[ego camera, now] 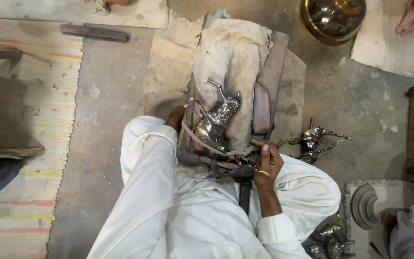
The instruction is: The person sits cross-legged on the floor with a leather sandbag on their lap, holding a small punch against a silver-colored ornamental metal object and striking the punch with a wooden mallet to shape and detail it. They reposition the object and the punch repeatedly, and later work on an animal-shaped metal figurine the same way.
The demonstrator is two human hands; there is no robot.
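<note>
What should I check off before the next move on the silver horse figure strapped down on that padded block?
1. Horse figure lies on the cloth pad: ok.
2. Strap runs across the figure's lower body: ok.
3. Right hand grips a wooden-handled tool beside the strap end: ok.
4. Left hand at the block's left edge, mostly hidden by the sleeve: cannot tell grip.
5. Strap tension: cannot tell.

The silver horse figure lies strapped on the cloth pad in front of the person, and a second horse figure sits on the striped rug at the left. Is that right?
Not quite. The head view shows the horse strapped on the pad as you say, but the second figure sits on the bare floor at the right, beside the person's right hand, not on the striped rug.
</note>
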